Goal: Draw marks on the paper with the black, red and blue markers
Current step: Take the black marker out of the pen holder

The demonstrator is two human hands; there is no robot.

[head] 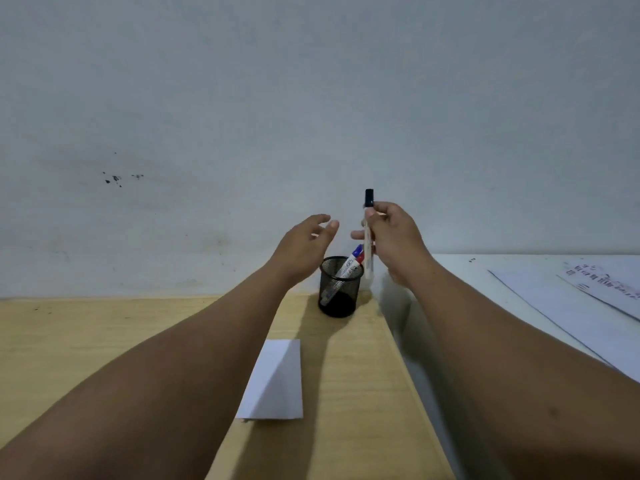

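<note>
My right hand [394, 239] holds the black marker [369, 233] upright above the desk, its black cap at the top. To its left my left hand [304, 247] hovers with fingers spread and nothing in it. Below both hands stands a black mesh pen cup [338, 289] with the red marker and the blue marker [355, 255] leaning inside, caps up. The white paper [277, 381] lies flat on the wooden desk [356, 393] between my forearms, and my left forearm covers its left part.
A white table [512, 289] adjoins the desk on the right and carries sheets of paper [588, 306], one with printed writing. A grey wall rises right behind the cup. The desk's left half stretches bare wood.
</note>
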